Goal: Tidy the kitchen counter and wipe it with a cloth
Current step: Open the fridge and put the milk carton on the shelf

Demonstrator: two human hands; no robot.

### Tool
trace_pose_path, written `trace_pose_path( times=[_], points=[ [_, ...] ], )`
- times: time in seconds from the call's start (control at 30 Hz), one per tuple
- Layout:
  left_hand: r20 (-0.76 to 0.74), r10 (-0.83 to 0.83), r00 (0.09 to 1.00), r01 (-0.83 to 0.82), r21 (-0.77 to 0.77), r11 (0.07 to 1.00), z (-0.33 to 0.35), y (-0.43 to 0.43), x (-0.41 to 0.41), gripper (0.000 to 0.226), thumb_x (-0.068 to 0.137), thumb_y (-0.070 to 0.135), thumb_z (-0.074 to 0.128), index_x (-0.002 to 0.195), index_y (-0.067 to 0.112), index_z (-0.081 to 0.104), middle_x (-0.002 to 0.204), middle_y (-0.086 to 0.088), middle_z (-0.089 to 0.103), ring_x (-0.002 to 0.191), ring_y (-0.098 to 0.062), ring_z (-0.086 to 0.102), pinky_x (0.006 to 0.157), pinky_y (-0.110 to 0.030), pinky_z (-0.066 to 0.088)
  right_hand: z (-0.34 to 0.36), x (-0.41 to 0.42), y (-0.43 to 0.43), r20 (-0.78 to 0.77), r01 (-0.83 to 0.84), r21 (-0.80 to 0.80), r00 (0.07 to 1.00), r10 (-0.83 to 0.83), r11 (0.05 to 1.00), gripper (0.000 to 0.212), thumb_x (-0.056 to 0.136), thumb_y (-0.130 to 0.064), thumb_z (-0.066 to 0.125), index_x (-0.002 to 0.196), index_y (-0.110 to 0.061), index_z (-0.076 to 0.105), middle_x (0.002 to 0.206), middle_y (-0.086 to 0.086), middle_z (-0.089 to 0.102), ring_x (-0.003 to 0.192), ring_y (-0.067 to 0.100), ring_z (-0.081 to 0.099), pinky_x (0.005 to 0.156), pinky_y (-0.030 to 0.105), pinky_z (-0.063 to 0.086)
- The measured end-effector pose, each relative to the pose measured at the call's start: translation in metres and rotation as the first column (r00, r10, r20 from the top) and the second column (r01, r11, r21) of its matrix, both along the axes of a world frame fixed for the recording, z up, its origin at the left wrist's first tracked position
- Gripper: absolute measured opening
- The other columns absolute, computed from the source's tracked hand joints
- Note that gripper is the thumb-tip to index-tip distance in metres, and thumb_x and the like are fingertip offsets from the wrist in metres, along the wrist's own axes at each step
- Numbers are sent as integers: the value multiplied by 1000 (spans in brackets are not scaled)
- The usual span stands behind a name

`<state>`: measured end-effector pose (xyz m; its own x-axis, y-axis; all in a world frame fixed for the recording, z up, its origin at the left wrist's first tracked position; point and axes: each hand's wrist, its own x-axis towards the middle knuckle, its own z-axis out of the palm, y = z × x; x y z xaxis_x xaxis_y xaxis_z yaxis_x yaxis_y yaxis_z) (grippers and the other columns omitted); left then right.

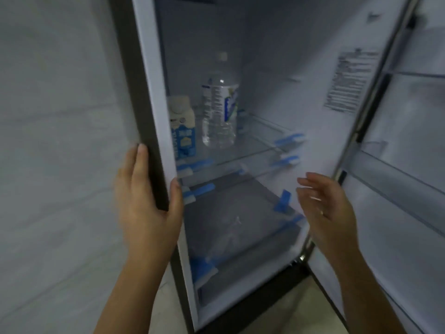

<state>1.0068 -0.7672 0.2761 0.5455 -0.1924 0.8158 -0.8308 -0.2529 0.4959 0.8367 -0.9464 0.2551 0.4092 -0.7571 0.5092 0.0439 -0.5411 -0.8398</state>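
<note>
I face an open fridge (277,75). On its glass shelf (250,145) stand a clear water bottle (220,109) with a blue and white label and, to its left, a blue and white milk carton (183,128). My left hand (147,203) grips the fridge's dark left side edge (144,97), fingers on the outside and thumb on the inner rim. My right hand (325,210) hovers in front of the lower compartment with fingers spread, holding nothing. No counter or cloth is in view.
The fridge door (404,177) stands open at the right, its door shelves bare. Blue tape strips (287,139) hold the inner shelves and the lower drawer (240,227). A pale wall (60,141) is on the left. Light floor (284,307) shows below.
</note>
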Motion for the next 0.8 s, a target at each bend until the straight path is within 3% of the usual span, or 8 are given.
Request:
trace_pose_path(
  times=[0.07, 0.17, 0.27, 0.37, 0.43, 0.53, 0.67, 0.8],
  points=[
    [45, -19, 999, 21, -62, 998, -12, -5, -16, 54, 83, 15, 53, 132, 2, 35, 136, -32, 38, 127, -30, 31, 110, -26, 23, -5, -54, 18, -52, 144, -29, 988, -146, 989, 25, 73, -45, 54, 98, -43, 53, 96, -31, 65, 90, -3, 62, 80, 9, 48],
    [82, -222, 972, 224, -23, 974, -31, -17, -70, 43, 83, 13, 50, 123, 3, 43, 129, -32, 45, 121, -31, 35, 103, -33, 30, -11, -143, 55, -83, 420, -105, 900, -429, 901, 27, 85, -21, 60, 95, -44, 52, 96, -34, 63, 91, -5, 60, 82, 9, 47],
    [-261, -434, 862, 455, 24, 890, -52, -33, -92, 37, 82, 18, 50, 116, 3, 53, 116, -18, 57, 105, -23, 49, 97, -33, 37, -7, -167, 71, -182, 474, -180, 845, -503, 862, 30, 87, -20, 58, 99, -45, 49, 100, -27, 60, 97, -5, 57, 85, 11, 45],
    [-656, -501, 565, 691, 43, 722, -75, -39, -134, 28, 87, 10, 54, 116, 11, 54, 105, -1, 56, 97, -22, 57, 88, -40, 47, 0, -226, 102, -115, 648, -318, 698, -707, 692, 21, 84, -30, 51, 104, -35, 52, 102, -11, 52, 91, 2, 54, 82, 5, 41],
    [-749, -484, 453, 802, 105, 589, -88, -34, -167, 23, 89, 13, 52, 109, 24, 54, 95, 10, 54, 91, -15, 57, 84, -35, 46, 2, -273, 117, -26, 760, -387, 557, -830, 522, 35, 82, -30, 47, 109, -10, 54, 101, -6, 49, 92, 18, 53, 82, 9, 39],
    [-762, -501, 410, 848, 116, 517, -100, -25, -208, 23, 87, 20, 51, 78, 41, 48, 82, 19, 53, 77, -6, 54, 67, -23, 42, 4, -322, 118, 25, 869, -302, 417, -908, 391, 50, 80, -26, 54, 122, 0, 45, 119, 19, 46, 108, 32, 50, 94, 34, 42],
    [-791, -473, 389, 860, 128, 494, -115, -11, -251, 15, 90, 11, 52, 90, 26, 55, 90, 7, 57, 75, 0, 51, 52, -7, 38, 1, -362, 86, -108, 874, -54, 476, -873, 483, 84, 80, -29, 67, 144, -6, 19, 147, 18, 24, 135, 28, 29, 111, 32, 25],
    [-795, -475, 377, 872, 132, 472, -125, 10, -278, 19, 89, 12, 53, 99, 28, 53, 92, 14, 55, 82, 7, 49, 58, -8, 36, -7, -388, 49, -183, 690, 277, 721, -668, 669, 99, 76, -41, 68, 147, -21, 2, 156, 5, 15, 142, 24, 20, 116, 44, 22]
  ],
)
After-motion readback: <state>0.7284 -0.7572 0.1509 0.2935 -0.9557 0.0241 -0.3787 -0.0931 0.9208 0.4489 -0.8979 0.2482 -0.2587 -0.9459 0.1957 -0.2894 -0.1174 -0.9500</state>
